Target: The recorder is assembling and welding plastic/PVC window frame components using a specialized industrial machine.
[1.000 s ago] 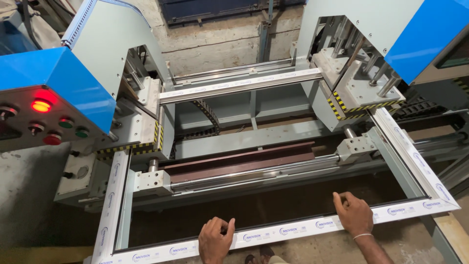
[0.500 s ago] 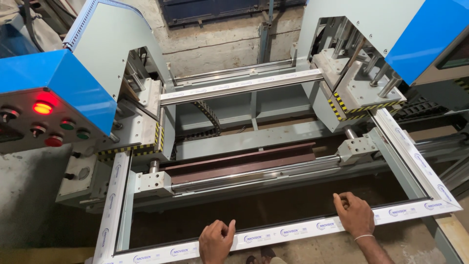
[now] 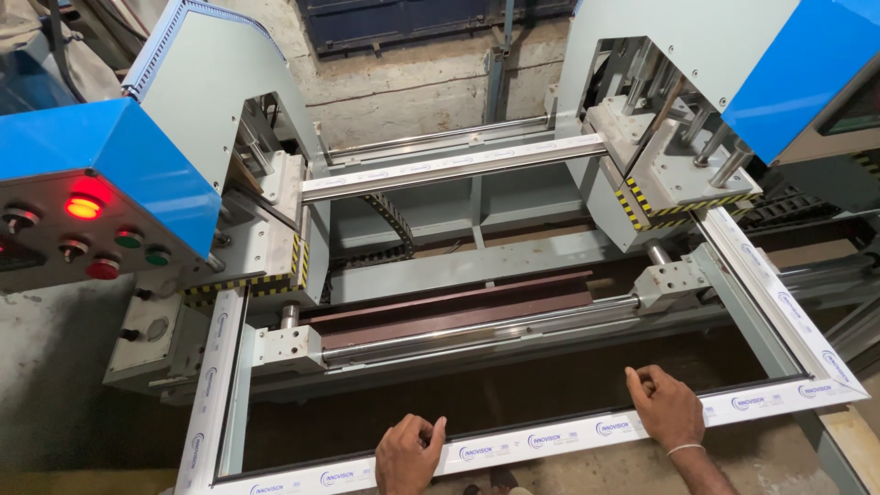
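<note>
We are pressing our left hand [image 3: 408, 454] and right hand [image 3: 669, 411], fingers open, flat on the white rectangular plastic frame [image 3: 550, 442], steadying its near rail against the blue-grey welding machine [image 3: 458, 266].

My fingers [image 3: 431, 431] rest on a smooth, glossy white plastic frame [image 3: 550, 442]. Polished metal rods [image 3: 477, 325], painted blue machine covers [image 3: 119, 156], rough concrete wall [image 3: 403, 87].

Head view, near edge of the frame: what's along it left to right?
Left side bar of white frame → left hand on near white bar → right hand on the same bar → right frame corner.
</note>
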